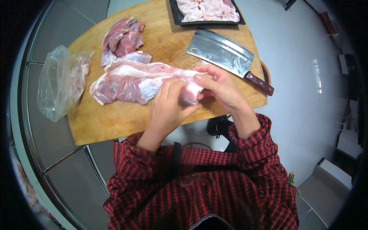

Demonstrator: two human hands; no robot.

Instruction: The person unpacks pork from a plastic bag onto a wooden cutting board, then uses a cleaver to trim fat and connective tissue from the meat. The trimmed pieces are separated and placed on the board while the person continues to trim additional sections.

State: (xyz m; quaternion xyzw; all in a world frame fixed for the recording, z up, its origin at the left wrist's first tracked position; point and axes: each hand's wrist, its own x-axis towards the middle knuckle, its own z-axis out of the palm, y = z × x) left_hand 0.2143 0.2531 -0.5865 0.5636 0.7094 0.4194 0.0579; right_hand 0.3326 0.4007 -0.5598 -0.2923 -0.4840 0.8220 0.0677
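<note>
A long piece of raw meat (123,83), pink with white fat and silvery membrane, stretches across the wooden cutting board (109,123). Its right end is between my two hands. My right hand (220,84) pinches that end with thumb and fingers, close to the board's front edge. From the near side, my left hand (169,100) curls around the same end, fingers on top and thumb below. Another piece of raw meat (123,40), darker pink and folded, lies behind the long one at the upper left. Part of the gripped end is hidden by my fingers.
A cleaver (221,51) with a brown wooden handle lies right of the meat, its handle reaching the board's right edge. At the far edge stands a black tray (207,23) of pale raw meat or skin. A clear plastic bag (56,86) with meat inside overhangs the left edge.
</note>
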